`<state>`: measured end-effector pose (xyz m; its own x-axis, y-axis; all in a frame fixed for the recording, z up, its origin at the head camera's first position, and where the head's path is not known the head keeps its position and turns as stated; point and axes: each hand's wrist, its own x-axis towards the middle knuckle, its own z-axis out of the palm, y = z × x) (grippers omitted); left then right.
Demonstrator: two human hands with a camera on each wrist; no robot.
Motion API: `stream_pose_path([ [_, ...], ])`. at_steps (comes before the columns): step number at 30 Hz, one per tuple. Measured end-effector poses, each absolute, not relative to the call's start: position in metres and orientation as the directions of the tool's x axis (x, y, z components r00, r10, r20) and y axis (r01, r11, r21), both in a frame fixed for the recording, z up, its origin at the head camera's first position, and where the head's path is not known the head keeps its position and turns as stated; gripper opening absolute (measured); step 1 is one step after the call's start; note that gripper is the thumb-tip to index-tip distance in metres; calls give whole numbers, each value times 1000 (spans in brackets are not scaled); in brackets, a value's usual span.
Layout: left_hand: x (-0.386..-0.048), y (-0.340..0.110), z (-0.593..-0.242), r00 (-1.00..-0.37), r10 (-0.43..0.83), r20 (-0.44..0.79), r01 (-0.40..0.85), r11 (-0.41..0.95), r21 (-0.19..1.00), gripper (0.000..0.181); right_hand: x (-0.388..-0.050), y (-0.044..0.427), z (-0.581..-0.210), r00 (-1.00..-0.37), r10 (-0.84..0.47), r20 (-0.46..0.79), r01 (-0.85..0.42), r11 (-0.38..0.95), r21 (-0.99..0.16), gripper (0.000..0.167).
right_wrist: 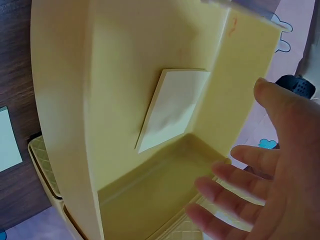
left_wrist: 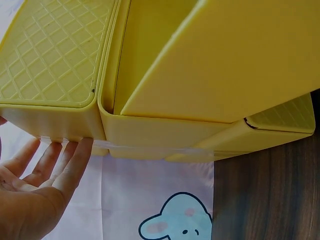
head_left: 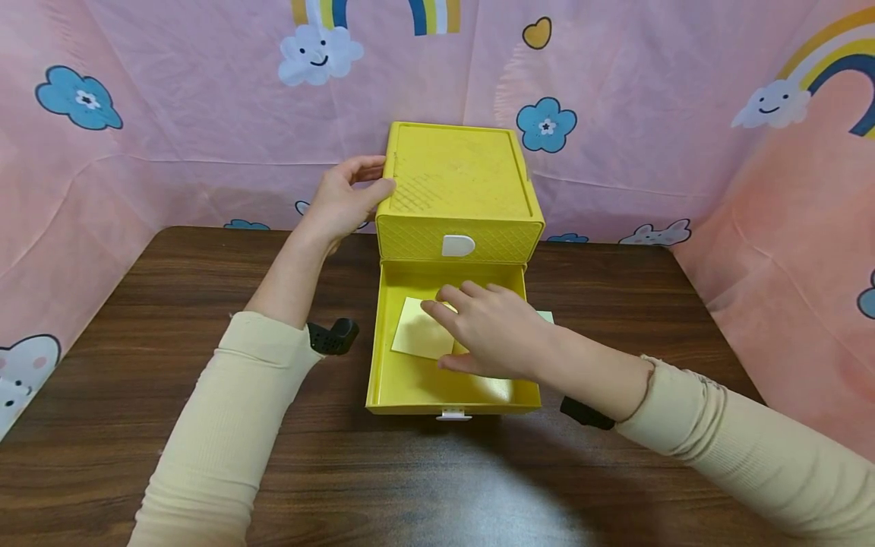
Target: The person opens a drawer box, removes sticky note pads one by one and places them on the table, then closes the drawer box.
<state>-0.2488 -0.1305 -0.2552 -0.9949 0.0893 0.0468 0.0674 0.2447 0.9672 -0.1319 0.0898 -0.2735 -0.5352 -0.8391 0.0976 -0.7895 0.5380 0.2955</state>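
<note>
A yellow two-drawer plastic box stands on the table, its lower drawer pulled out and its upper one closed. Against the box's left side rests my left hand. In the left wrist view, the fingertips touch the side wall, fingers nearly straight. Over the pulled-out drawer hovers my right hand, fingers spread and holding nothing. A pale pad of paper lies in the drawer, partly hidden by this hand. The right wrist view shows the pad apart from the fingers.
A pale green paper lies on the dark wooden table just right of the drawer, mostly hidden by the right arm. White tabs mark the drawer fronts. A pink patterned cloth hangs behind the box and at both sides.
</note>
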Motion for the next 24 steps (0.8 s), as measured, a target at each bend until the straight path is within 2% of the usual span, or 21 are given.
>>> stream_pose_path([
  [17,-248,-132,-256,-994,93,56,77,243,967,49,-152,67,-276,-688,-713,-135,-720,647,251,73],
  [24,-248,-131,-255,-994,97,52,75,248,966,49,-157,60,-278,-750,-592,-297,-660,703,265,81],
])
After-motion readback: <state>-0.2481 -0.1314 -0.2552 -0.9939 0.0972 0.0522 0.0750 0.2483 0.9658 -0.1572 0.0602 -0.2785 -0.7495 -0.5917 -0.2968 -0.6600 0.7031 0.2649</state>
